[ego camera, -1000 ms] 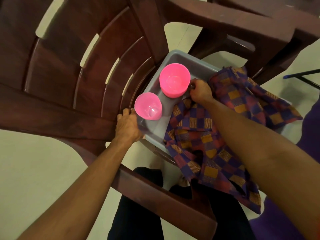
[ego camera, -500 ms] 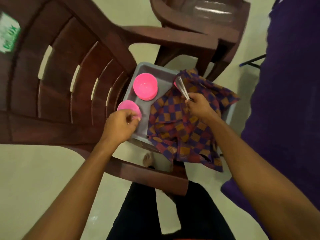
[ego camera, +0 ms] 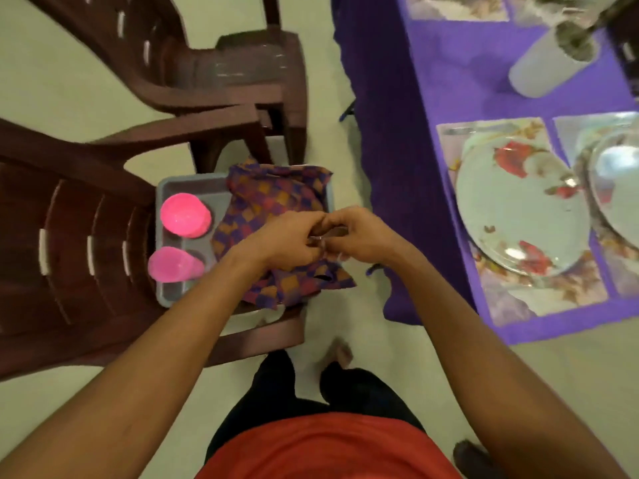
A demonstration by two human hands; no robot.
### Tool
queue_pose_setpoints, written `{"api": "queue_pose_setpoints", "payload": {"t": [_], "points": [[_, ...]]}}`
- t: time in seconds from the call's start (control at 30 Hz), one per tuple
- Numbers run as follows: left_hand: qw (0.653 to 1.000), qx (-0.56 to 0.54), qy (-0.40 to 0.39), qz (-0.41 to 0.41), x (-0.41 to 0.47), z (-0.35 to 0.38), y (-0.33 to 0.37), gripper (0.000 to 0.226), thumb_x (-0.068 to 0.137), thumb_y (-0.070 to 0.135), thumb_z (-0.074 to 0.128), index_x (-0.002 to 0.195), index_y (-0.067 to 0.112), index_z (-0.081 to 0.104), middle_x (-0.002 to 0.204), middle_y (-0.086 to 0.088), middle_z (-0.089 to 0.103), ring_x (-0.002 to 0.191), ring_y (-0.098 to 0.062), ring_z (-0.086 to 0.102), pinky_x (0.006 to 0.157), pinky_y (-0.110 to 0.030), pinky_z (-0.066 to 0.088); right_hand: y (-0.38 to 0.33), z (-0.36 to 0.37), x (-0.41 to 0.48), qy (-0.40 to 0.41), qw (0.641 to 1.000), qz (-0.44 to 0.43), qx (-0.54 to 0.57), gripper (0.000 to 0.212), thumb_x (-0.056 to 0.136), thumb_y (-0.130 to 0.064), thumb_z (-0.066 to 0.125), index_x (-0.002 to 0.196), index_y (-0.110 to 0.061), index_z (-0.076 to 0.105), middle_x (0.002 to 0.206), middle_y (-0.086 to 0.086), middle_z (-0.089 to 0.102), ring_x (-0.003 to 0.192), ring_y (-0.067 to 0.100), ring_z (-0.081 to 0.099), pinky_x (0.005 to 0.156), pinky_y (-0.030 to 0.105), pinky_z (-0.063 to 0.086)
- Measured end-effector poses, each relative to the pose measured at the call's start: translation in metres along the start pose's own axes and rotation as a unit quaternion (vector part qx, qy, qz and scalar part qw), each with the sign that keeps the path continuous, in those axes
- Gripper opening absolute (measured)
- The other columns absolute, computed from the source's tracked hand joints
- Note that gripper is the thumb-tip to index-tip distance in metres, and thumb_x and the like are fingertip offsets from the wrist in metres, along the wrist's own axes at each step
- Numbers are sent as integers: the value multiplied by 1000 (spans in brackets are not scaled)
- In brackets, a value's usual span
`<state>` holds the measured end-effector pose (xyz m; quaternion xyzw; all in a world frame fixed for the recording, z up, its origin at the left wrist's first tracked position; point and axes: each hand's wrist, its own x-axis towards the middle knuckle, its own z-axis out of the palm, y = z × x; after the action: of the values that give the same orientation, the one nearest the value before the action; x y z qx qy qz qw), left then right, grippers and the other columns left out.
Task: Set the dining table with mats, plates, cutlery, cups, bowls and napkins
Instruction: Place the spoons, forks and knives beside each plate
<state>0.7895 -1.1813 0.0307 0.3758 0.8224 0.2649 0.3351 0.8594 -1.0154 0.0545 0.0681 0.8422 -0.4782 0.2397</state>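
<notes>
A small shiny thing (ego camera: pixel 320 240), too blurred to be named, was pinched between the curled fingers of the left hand (ego camera: pixel 287 242) and the right hand (ego camera: pixel 359 236), just above a checked cloth (ego camera: pixel 276 198). The cloth was draped over the right part of a grey tray (ego camera: pixel 193 183) set on a chair (ego camera: pixel 69 236). A pink bowl (ego camera: pixel 185 215) and a pink cup (ego camera: pixel 174 264) were held in the tray's left part. On the table (ego camera: pixel 466 81), a plate (ego camera: pixel 522 209) was laid on a mat (ego camera: pixel 501 131).
</notes>
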Motion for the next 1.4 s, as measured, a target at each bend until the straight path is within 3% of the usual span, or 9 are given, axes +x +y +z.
{"api": "queue_pose_setpoints", "payload": {"t": [0.13,0.27,0.43,0.6,0.77,0.93,1.07,1.2,1.4], "points": [[991,-114,-66,10,13,28,44,30,86,48,57,113,33,57,97,8,70,87,-13,68,77,-38,57,29,-27,-58,83,991,18,103,10,90,-9,74,98,-10,70,82,12,74,68,20,73,59,27,57],[983,-165,-68,29,27,59,98,20,103,31,49,111,18,63,73,0,55,60,-15,49,56,-35,46,67,-57,-109,201,973,6,114,21,85,-12,79,103,-10,70,92,8,72,78,19,74,60,30,61],[984,-179,-15,15,42,112,163,25,106,25,42,91,11,57,69,1,51,56,-5,45,56,-27,42,113,-83,-159,282,958,-25,45,15,85,-20,80,93,-8,75,78,-6,72,68,6,71,55,17,54],[983,-183,-13,-18,57,161,208,33,106,25,42,95,-2,56,64,4,52,55,-8,45,60,-34,41,158,-104,-198,314,945,-60,-62,14,90,-29,71,82,-18,73,67,-22,58,64,-3,57,61,9,36],[994,-99,33,-44,66,190,243,28,104,26,45,87,7,54,75,-3,52,68,-17,48,65,-38,42,187,-138,-234,391,912,-83,92,6,89,-20,74,86,-16,76,74,-12,71,68,-1,62,69,19,50],[978,-92,117,-148,67,222,245,21,103,31,46,90,20,57,77,1,58,71,-17,55,60,-32,42,231,-185,-275,476,831,-26,285,8,87,-18,77,83,-10,77,67,-2,72,54,7,60,56,24,50],[930,-207,198,-229,72,247,245,32,98,49,51,83,22,59,71,4,55,65,-16,52,59,-30,37,276,-184,-294,490,775,45,395,13,85,-11,79,79,-4,70,59,1,62,46,9,52,47,22,47],[899,-275,226,-255,81,264,261,42,91,56,58,77,17,57,67,1,53,60,-14,47,59,-30,36,308,-155,-293,467,787,131,382,21,82,-9,81,68,-8,66,55,0,58,45,7,49,49,20,45],[902,-269,211,-263,96,278,270,60,66,80,66,91,25,65,86,3,70,78,-16,65,64,-34,52,322,-130,-283,442,810,158,351,20,82,-9,81,67,-12,68,56,5,60,46,9,51,49,20,47]]}}
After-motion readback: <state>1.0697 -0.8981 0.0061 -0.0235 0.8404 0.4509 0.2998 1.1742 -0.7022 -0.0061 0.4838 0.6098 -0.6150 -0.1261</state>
